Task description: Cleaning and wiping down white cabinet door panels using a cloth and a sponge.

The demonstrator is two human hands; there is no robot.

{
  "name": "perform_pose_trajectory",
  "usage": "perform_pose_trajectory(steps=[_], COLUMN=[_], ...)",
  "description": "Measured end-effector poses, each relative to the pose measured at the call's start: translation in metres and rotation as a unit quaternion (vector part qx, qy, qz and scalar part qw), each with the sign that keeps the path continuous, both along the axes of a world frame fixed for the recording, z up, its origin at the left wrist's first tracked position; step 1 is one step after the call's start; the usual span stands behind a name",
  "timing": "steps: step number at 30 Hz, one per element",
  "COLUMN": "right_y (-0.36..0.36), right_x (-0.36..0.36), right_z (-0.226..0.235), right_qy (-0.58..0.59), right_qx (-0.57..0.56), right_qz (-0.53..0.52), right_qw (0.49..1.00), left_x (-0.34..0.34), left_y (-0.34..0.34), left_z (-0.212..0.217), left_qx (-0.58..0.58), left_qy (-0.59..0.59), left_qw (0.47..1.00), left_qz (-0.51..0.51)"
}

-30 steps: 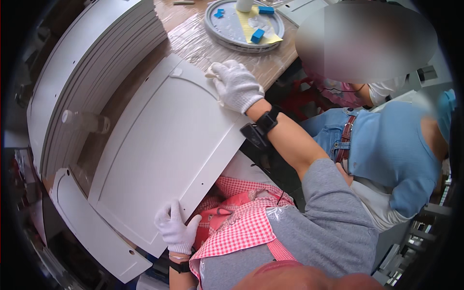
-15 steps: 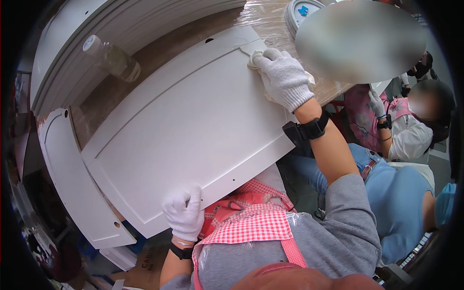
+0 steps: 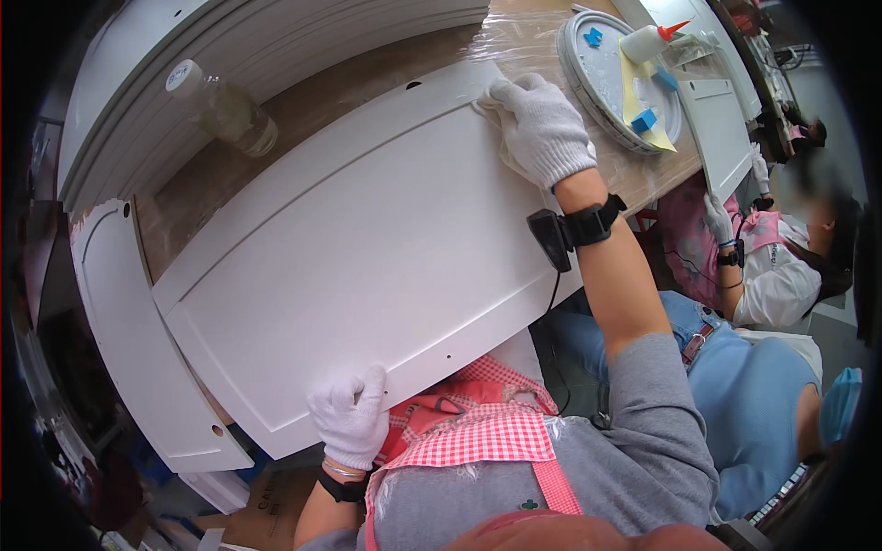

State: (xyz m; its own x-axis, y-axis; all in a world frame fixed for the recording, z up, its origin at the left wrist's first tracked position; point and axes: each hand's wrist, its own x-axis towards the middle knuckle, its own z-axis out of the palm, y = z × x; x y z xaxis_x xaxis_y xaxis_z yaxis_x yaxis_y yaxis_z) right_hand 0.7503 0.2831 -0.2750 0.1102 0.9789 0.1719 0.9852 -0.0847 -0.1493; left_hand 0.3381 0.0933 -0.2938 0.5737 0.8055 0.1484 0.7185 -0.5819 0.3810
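A large white panel [image 3: 367, 248] with a recessed centre and a raised border lies tilted across the table, its near edge close to my body. My left hand [image 3: 349, 418], in a white knit glove, is closed over that near edge with the thumb on top. At the panel's far right corner my right hand [image 3: 542, 129], gloved the same way, presses down a bunched off-white cloth [image 3: 507, 145]. Most of the cloth is hidden under the fingers. A black strap device sits on my right wrist.
A narrower white panel [image 3: 138, 340] lies at the left. Behind stand stacked white panels [image 3: 303, 55] and a clear bottle [image 3: 225, 115]. A round grey lid [image 3: 597, 78] at the right carries a glue bottle [image 3: 643, 44] and blue bits. Co-workers are at the right, one holding a white panel [image 3: 719, 124].
My right hand has stayed at the far right corner, with its fingers turned slightly and less cloth showing. My left hand keeps its place on the near edge. The view has shifted slightly.
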Motion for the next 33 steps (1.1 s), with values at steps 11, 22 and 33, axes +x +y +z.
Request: perform_pose_trajectory(steps=[11, 22, 33], right_y=[0.052, -0.055, -0.077], right_x=[-0.07, 0.027, 0.012], right_z=[-0.008, 0.016, 0.019], right_qy=[0.049, 0.195, 0.24], right_qx=[-0.036, -0.02, -0.027], right_qz=[-0.037, -0.187, -0.164], right_qw=[0.997, 0.963, 0.956], left_x=[-0.006, -0.097, -0.155], left_y=[-0.006, 0.037, 0.08], left_z=[0.007, 0.02, -0.019], left_qx=[0.001, -0.081, -0.23], left_qy=[0.032, -0.047, -0.181], left_qw=[0.999, 0.899, 0.817], left_qz=[0.026, 0.428, 0.497])
